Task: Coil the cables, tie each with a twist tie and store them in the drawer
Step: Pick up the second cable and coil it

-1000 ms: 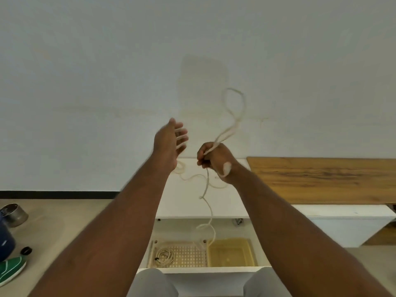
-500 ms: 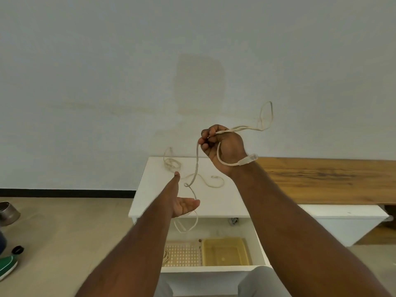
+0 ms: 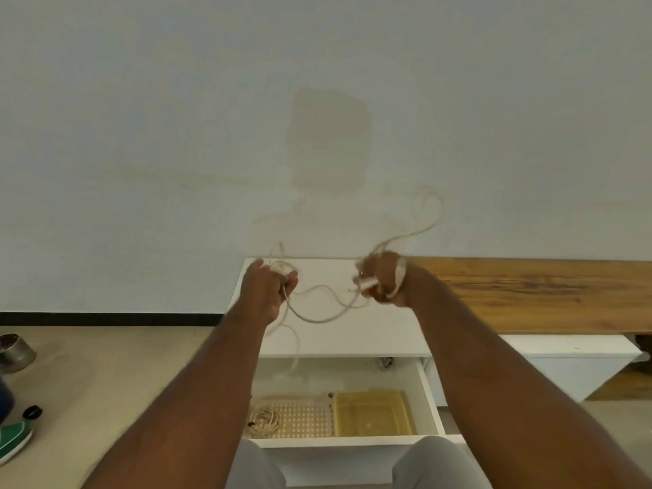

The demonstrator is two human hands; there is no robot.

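Your left hand [image 3: 270, 289] and right hand [image 3: 382, 278] each grip the cream cable [image 3: 317, 317], now strung sideways between them; the left has risen.

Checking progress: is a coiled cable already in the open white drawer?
Yes, a coiled cream cable lies on the perforated tray inside the white drawer.

both hands raised over white cabinet top [image 3: 352, 333]; left hand [image 3: 266, 292] and right hand [image 3: 382, 278] grip pale cable [image 3: 317, 317] sagging between; coiled cable [image 3: 265, 420] in open drawer [image 3: 428, 393].
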